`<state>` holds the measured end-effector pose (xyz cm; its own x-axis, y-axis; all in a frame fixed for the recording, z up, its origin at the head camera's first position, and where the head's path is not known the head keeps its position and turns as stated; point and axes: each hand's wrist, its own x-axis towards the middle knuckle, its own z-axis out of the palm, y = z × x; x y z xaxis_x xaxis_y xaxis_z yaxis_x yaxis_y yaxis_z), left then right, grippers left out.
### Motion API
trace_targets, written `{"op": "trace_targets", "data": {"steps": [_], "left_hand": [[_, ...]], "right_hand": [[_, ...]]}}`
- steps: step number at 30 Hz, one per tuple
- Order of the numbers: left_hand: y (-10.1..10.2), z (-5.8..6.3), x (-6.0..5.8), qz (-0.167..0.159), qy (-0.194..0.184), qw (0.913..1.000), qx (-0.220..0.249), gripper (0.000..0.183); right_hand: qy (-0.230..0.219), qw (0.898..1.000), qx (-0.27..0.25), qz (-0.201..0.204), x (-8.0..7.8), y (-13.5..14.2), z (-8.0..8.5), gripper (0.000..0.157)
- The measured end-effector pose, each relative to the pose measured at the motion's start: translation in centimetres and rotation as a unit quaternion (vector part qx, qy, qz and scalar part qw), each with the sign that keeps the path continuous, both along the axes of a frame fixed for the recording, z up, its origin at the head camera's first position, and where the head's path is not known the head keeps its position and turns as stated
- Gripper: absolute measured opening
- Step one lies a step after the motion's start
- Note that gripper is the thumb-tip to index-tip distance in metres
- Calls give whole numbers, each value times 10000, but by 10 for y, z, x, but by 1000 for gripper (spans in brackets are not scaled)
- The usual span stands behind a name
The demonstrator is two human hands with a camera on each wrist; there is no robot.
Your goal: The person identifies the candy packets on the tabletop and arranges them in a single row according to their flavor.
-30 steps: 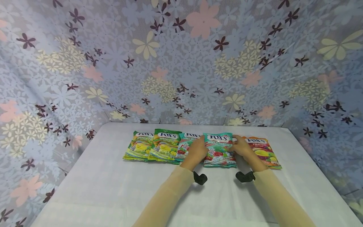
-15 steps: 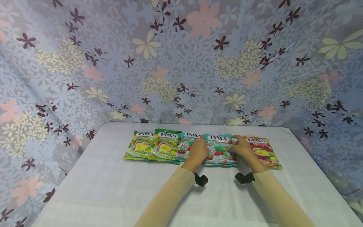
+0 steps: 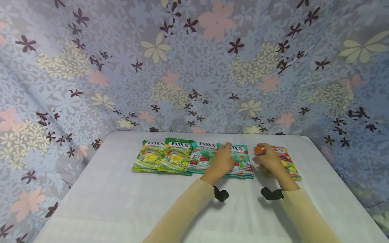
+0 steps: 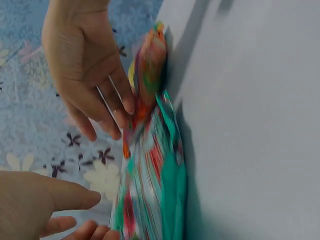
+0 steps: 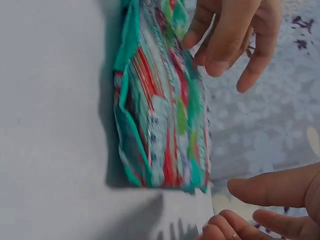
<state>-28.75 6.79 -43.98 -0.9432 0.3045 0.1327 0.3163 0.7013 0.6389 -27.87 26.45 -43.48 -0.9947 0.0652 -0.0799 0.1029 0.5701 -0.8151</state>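
Observation:
In the head view my left hand (image 3: 223, 160) is over the left part of a teal Fox's Mint Blossom candy bag (image 3: 242, 163), its fingers loosely bent. My right hand (image 3: 270, 160) hovers at the left side of an orange-red Fox's fruit candy bag (image 3: 290, 165) and hides part of it. The right wrist view shows a gap between the right thumb and fingers (image 5: 270, 192), with nothing held. Another Mint Blossom bag (image 3: 201, 158) lies just left of my left hand. Whether the left fingertips touch the bag is unclear.
Two green Fox's Spring Tea bags (image 3: 176, 157) lie at the left end of the row, overlapping. All the bags lie near the back edge of a white-covered table (image 3: 121, 202). A flowered cloth (image 3: 194, 67) rises behind it and at both sides.
My right hand has left the right edge of the Mint Blossom bag and moved right to the fruit bag. My left hand has shifted right, onto the Mint Blossom bag, uncovering the one beside it.

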Motion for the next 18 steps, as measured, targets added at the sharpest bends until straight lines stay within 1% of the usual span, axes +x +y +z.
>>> {"op": "trace_targets", "data": {"steps": [4,7,8,10,12,14,16,18], "left_hand": [[19,1,2,-411,-350,9977,414,51],[37,0,6,-608,-519,9965,249,49],[43,0,8,-639,-596,9960,192,48],[56,-1,12,-645,-649,9958,-13,47],[66,-2,17,-641,-861,9942,-35,48],[74,-3,20,-695,-1050,9920,6,50],[81,-4,22,-774,-1191,9898,58,53],[84,-4,24,-906,-1232,9882,108,58]], "right_hand": [[114,9998,129,-124,5,17,3,69],[235,9987,155,-423,9,32,3,69],[261,9981,79,-548,10,37,4,68],[282,9960,-2,-846,12,47,5,68],[312,9922,-1,-1208,14,56,5,66],[249,9888,66,-1467,14,64,5,64],[85,9856,87,-1687,13,71,3,63],[-155,9835,-32,-1801,11,76,1,65]]}}
